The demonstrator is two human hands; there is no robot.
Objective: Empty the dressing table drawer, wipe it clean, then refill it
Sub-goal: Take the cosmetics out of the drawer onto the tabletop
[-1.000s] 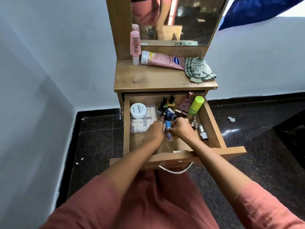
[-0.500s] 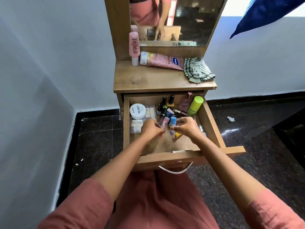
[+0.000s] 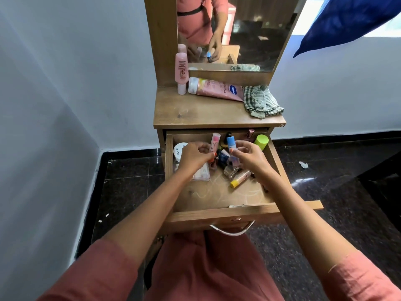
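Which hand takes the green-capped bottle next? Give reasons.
Likely right. The right hand is beside the green-capped bottle, though it holds a blue-capped tube; the left hand, holding a pink tube, is across the drawer.

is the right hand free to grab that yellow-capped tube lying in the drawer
Probably not yet: the right hand pinches a blue-capped tube. The yellow-capped tube lies uncovered close by it, so the path itself looks open.

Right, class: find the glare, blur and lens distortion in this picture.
Head view: glare on the floor right of the drawer; window blown out; left hand with pink tube and right hand with blue-capped tube slightly blurred; wide lens bows the walls.
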